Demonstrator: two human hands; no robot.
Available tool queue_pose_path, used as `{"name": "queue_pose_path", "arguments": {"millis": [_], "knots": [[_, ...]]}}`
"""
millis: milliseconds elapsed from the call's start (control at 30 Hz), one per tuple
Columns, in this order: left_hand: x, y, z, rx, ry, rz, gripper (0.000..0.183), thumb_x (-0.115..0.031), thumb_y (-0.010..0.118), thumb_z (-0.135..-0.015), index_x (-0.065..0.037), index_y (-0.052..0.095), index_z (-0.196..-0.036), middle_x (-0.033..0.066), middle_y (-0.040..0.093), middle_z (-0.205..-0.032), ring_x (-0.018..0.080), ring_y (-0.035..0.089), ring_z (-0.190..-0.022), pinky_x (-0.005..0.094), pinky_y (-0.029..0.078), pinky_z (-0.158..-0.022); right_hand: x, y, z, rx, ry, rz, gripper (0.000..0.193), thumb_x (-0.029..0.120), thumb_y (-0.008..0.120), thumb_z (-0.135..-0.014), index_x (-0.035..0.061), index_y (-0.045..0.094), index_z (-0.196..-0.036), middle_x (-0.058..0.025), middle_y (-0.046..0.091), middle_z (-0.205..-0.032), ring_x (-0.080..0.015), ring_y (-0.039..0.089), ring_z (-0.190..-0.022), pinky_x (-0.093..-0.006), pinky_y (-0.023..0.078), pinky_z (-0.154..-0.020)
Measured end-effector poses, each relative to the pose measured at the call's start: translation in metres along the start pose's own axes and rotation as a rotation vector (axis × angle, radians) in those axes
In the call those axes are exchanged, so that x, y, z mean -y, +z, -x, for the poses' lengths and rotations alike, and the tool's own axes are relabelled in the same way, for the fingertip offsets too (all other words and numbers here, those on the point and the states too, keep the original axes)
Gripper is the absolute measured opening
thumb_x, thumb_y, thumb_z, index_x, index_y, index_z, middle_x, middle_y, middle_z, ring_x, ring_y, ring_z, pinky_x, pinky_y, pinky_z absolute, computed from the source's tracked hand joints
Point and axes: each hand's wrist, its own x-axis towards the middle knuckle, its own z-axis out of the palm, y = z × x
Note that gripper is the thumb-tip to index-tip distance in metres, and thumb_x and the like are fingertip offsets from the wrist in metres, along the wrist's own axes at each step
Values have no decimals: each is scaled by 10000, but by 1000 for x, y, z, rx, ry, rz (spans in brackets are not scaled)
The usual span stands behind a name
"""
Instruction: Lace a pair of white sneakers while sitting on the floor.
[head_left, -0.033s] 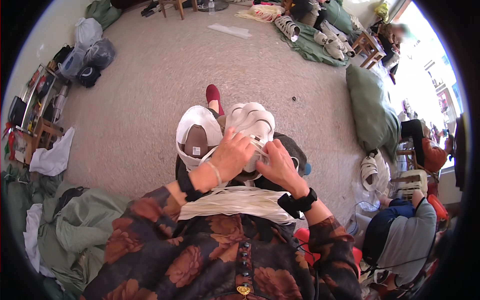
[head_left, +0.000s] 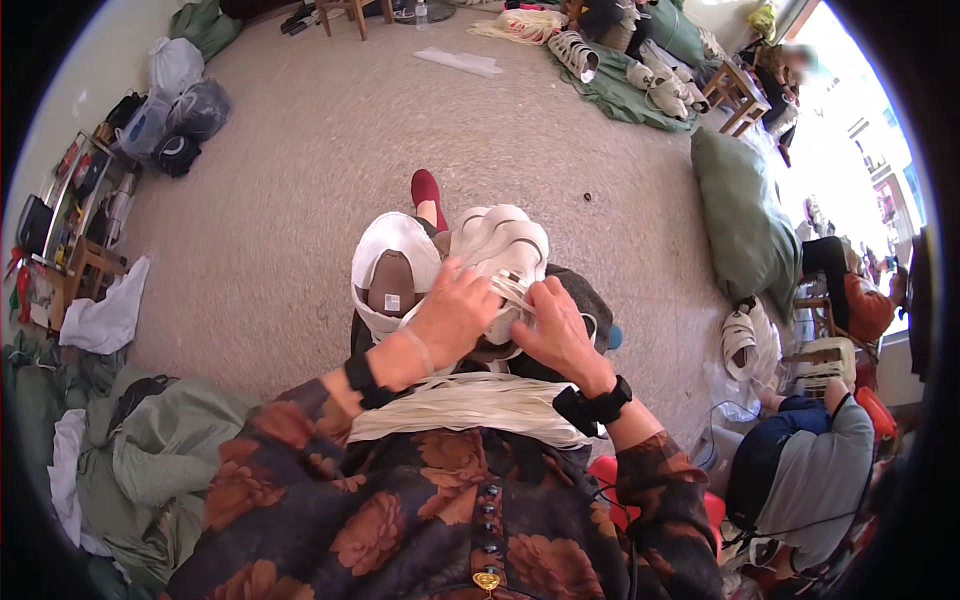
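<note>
As left fingers (head_left: pixel 480 288) pinch cream strips (head_left: pixel 513 287), right fingers (head_left: pixel 542 295) likewise, white shoe (head_left: pixel 500 241) just beneath.

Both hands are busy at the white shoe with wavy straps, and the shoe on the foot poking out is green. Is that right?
Not quite: the shoe on the foot is dark red, not green, as the head view shows. The left hand and right hand are indeed at the white shoe.
</note>
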Motion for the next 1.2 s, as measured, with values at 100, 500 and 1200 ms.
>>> {"name": "queue_pose_path", "arguments": {"millis": [100, 500, 1200], "knots": [[15, -31, 36, 77, -39, -87, 75, -127, 652, -788, -76, 622, -835, 60, 568, -826, 243, 573, -879, 449, 375, -970, -4, 3, -1, -16, 10, -17, 327, 190, 703, -708, -15, 536, -899, -213, 544, -924, -404, 546, -880, -478, 445, -763], [-24, 27, -16, 16, -93, 22, 167, -192, 674, -771, -76, 637, -886, 85, 591, -922, 264, 575, -945, 465, 363, -993, -2, 11, 5, -75, 40, -13, 312, 176, 690, -710, 21, 519, -919, -170, 520, -956, -373, 536, -916, -460, 417, -783], [79, -116, 192, 983, -502, -128, 113, -184, 683, -807, -85, 685, -751, 99, 655, -833, 292, 638, -895, 501, 379, -906, -6, 6, 10, -87, 50, -189, 335, 86, 626, -738, -10, 479, -1023, -220, 501, -1045, -408, 498, -1018, -454, 427, -911]]}}
